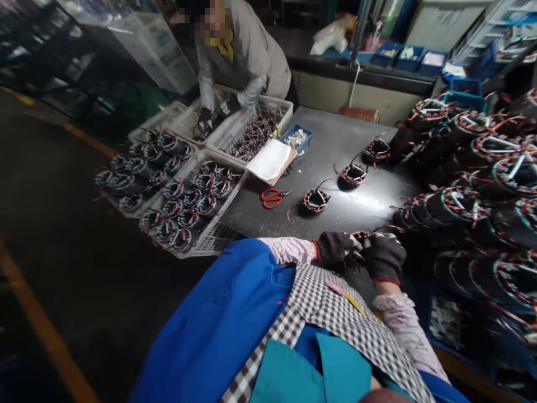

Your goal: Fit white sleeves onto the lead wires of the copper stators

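Left hand: the left hand [334,247], in a dark knit glove, is closed on the near-left edge of a wound stator coil [361,246], fingers pointing right.
Right hand: the right hand [384,257], gloved the same, is clenched over the coil's right side from above; its knuckles hide most of the part.
Position of held part: the wound stator coil sits between the two hands at the near edge of the grey worktable [335,140], just above the person's checked apron [335,313].
Orientation: only a sliver of copper winding and a red lead wire show between the gloves, so the direction of the ring's axis cannot be told.
Key relation: both hands touch the coil. The left grips from the left and the right from the right and top, so neither is nearer.
Loose coils: three more coils [353,173] lie in a diagonal row on the table beyond the hands, well apart from them.
Scissors: red-handled scissors [272,197] lie to the left of the nearest loose coil, closer to the left hand.
Stock: stacked stators [482,184] fill the right side. White crates [193,201] of the same parts stand at the far left.
Co-worker: another person's hand [205,118] reaches into a far crate.
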`<state>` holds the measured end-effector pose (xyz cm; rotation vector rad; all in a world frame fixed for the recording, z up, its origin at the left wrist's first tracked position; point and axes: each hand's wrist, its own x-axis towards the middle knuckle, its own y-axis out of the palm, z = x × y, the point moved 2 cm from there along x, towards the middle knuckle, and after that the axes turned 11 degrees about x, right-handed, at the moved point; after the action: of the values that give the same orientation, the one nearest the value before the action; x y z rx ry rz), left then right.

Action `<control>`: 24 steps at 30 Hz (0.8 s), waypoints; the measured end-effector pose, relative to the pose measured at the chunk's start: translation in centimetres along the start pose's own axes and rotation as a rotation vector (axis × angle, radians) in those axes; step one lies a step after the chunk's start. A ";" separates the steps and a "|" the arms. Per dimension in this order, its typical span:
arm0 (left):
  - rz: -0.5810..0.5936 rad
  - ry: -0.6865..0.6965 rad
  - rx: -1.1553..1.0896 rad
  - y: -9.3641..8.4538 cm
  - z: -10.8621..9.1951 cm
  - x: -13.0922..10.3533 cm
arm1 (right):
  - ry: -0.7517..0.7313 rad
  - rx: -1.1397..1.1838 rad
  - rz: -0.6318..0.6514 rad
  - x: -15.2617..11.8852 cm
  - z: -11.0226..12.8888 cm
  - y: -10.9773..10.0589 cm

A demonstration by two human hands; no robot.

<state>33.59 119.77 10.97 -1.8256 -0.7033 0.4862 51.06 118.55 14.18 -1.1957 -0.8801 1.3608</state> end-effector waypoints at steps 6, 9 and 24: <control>0.158 0.046 0.051 -0.9 -0.6 0.2 | 0.052 0.005 0.059 0.6 0.6 -0.1; 0.212 0.006 0.101 -1.4 -0.9 0.3 | -0.012 0.015 0.121 0.7 0.3 -0.5; 0.307 -0.137 0.148 -2.0 -0.5 -0.1 | -0.247 0.174 0.221 0.6 0.7 0.1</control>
<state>33.37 119.86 13.07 -1.7783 -0.4636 0.8496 50.42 119.22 14.16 -1.0266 -0.7972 1.7553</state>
